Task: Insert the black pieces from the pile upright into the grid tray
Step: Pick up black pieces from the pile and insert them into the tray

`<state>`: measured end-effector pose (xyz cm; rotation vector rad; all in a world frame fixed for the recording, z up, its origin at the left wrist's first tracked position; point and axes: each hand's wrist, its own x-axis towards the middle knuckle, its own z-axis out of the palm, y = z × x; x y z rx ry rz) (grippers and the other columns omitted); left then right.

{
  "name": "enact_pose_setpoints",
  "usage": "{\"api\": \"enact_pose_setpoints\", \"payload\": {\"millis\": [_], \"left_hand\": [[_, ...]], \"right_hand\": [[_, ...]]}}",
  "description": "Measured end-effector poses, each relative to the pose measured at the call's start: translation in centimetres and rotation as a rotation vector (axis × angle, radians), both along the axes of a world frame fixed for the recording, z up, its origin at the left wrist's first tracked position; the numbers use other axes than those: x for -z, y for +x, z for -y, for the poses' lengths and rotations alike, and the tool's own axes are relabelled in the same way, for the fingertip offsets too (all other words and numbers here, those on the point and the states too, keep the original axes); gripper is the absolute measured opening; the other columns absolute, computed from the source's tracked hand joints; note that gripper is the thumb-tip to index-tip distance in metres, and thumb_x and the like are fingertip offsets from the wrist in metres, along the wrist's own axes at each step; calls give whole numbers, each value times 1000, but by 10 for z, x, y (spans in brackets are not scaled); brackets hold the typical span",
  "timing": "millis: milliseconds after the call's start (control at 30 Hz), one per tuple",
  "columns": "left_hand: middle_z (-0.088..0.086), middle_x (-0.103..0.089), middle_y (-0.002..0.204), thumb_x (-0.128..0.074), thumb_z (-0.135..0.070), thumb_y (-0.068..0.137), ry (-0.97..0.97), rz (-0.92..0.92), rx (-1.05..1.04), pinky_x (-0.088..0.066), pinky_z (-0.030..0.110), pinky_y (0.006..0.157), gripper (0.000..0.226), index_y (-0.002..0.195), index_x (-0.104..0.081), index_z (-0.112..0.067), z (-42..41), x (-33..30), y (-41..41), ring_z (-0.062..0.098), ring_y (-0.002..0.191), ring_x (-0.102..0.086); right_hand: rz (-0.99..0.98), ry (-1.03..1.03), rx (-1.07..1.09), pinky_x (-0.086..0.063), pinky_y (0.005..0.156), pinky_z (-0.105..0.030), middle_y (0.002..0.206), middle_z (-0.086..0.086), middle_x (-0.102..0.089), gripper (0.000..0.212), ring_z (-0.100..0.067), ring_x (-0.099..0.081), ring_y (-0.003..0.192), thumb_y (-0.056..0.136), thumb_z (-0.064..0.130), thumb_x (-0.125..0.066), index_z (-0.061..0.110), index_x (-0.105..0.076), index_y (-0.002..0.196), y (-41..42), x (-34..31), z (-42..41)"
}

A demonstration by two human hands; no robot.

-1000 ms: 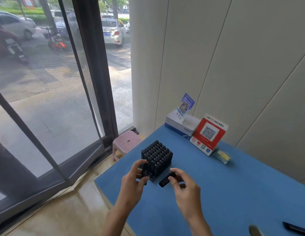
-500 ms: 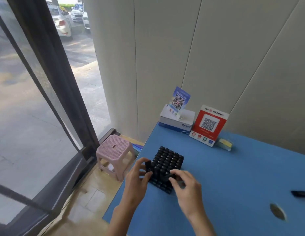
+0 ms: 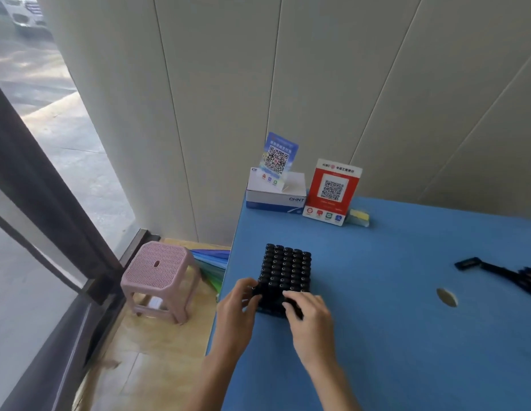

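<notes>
Nearest, two bare forearms reach forward over the blue table (image 3: 406,336). The left hand (image 3: 237,307) sits at the table's left edge, its fingers curled against the near left corner of the grid tray (image 3: 283,310); it seems to pinch a black piece there, though the blur makes it hard to tell what exactly is held. The right hand (image 3: 310,314) lies over the tray's near right corner with its fingers bent down onto the tops of the pieces; whether they clamp a piece or only press cannot be told.

The tray stands on the table near its left edge, between and just beyond the hands. It is packed with black pieces (image 3: 286,266) standing upright in rows, their rounded tops showing. Well apart to the right, near the picture's right edge, lies the pile of loose black pieces (image 3: 513,275), flat on the table. Nearer than the pile, a small oval hole (image 3: 447,297) shows in the tabletop.

Off the table to the left, a pink plastic stool (image 3: 160,274) stands on the floor beside the dark window frame (image 3: 41,185), with folded coloured sheets (image 3: 212,264) between the stool and the table.

At the far edge, against the panelled wall (image 3: 347,84), a white box (image 3: 276,192) carries a blue code card (image 3: 278,157). Just right of it stands a red code sign (image 3: 332,191), and a small yellow pad (image 3: 359,217) lies beside that.
</notes>
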<state>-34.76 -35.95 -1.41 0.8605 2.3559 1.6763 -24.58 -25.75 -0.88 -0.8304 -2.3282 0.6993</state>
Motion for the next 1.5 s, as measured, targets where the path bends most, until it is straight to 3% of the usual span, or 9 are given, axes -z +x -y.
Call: {"api": "enact_pose_setpoints", "payload": {"millis": [333, 467, 667, 833, 967, 1133, 1267, 1367, 1500], "left_hand": [[-10, -64, 86, -62, 6, 83, -5, -60, 36, -51, 16, 67, 45, 95, -49, -35, -1, 12, -11, 0, 77, -63], [-4, -62, 89, -58, 13, 82, -14, -140, 62, -44, 5, 70, 50, 99, -50, -33, -3, 11, -14, -1, 84, -58], [-17, -58, 90, -58, 12, 82, -7, -150, 87, -43, 5, 71, 51, 102, -52, -34, -3, 13, -13, -5, 83, -57], [-10, -59, 91, -58, 9, 83, -15, -123, 90, -47, 12, 70, 48, 101, -55, -35, -4, 19, -14, 1, 80, -59], [-9, -59, 95, -60, 6, 84, -3, -150, 91, -50, 16, 71, 38, 104, -59, -26, -2, 23, -14, 0, 82, -59], [-7, -60, 98, -60, 2, 85, 1, -167, 134, -53, 24, 73, 29, 105, -62, -19, -1, 23, -16, 1, 85, -61], [-7, -60, 99, -62, 1, 85, 2, -83, 162, -54, 24, 74, 39, 110, -58, -28, 1, 16, -15, 2, 86, -62], [-13, -57, 97, -66, -7, 84, -35, -24, 158, -53, 22, 74, 46, 113, -51, -40, 3, 14, -15, 5, 87, -61], [-16, -53, 102, -69, -27, 83, -165, -179, 128, -43, 14, 71, 41, 120, -51, -32, 3, 6, -16, 0, 90, -52]], "right_hand": [[-37, 80, -10, -42, 75, -14, 88, 10, -68, 25, -5, -49, 80, 74, 5, -76, 18, -73, 95, -12, 2, 2], [-15, 70, -39, -42, 77, -15, 88, 10, -67, 26, -5, -49, 83, 74, 5, -76, 19, -73, 96, -15, 4, 5], [39, 125, -35, -47, 68, -21, 85, 12, -64, 31, -8, -50, 80, 75, 9, -76, 23, -71, 102, -20, 4, 5], [35, 177, -25, -48, 71, -25, 88, 8, -66, 33, -16, -57, 79, 73, 8, -76, 19, -66, 103, -22, 8, 10], [37, 227, -10, -52, 63, -31, 85, 5, -64, 31, -18, -57, 75, 70, 5, -78, 17, -68, 97, -22, 13, 12], [50, 252, -20, -52, 60, -32, 81, 4, -61, 39, -18, -55, 72, 70, 4, -78, 16, -69, 106, -22, 19, 15], [43, 211, -5, -52, 61, -30, 82, 5, -59, 39, -16, -53, 75, 72, 7, -78, 19, -67, 107, -21, 12, 19], [36, 181, 19, -53, 63, -30, 84, 4, -58, 42, -16, -55, 78, 73, 9, -76, 19, -65, 112, -18, 6, 16], [48, 247, 63, -53, 61, -32, 84, 3, -58, 43, -20, -56, 76, 72, 13, -77, 17, -64, 113, -8, -7, 2]]}}
